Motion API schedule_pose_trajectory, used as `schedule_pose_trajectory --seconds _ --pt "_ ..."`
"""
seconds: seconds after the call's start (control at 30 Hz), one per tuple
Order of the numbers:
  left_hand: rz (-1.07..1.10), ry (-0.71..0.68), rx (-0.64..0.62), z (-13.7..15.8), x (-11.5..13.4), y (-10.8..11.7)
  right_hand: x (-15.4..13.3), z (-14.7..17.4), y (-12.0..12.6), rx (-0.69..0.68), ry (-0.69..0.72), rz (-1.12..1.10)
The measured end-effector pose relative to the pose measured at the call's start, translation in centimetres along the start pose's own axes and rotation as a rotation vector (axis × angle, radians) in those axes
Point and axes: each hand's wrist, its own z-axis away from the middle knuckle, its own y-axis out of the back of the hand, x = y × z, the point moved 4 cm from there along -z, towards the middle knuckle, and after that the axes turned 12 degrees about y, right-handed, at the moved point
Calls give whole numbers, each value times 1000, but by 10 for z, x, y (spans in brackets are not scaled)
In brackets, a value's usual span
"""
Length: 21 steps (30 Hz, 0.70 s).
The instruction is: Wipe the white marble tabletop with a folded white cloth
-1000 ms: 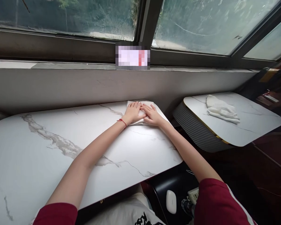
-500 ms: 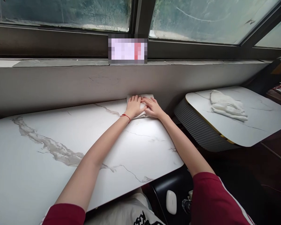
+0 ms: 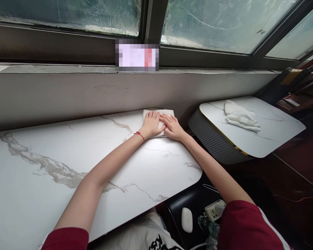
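Head view: a white cloth is lying flat at the far right end of the marbled counter, near the wall.
Left hand: is resting open on the cloth, palm down, fingers pointing away, gripping nothing.
Right hand: is resting just beside it, likewise flattened, fingers angling inward, gripping nothing.
Cloth work: is seemingly under way rather than finished, both palms covering the cloth; how much counter is already gone over, and how much is remaining, cannot be told.
Second cloth: is lying bunched on the neighbouring counter, well apart from both hands.
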Motion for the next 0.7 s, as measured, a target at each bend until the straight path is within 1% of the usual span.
schedule_pose_trajectory --seconds 0.2,0.47,0.57,0.7 --pt "47 -155 -28 35 37 -4 -31 58 13 -32 -29 63" --pt "67 -235 -98 93 86 -4 -85 123 30 -9 -41 118" --pt "59 -260 -111 117 95 1 -110 140 32 6 -35 137" --pt "-7 -298 -126 146 92 11 -141 147 29 12 -36 145"
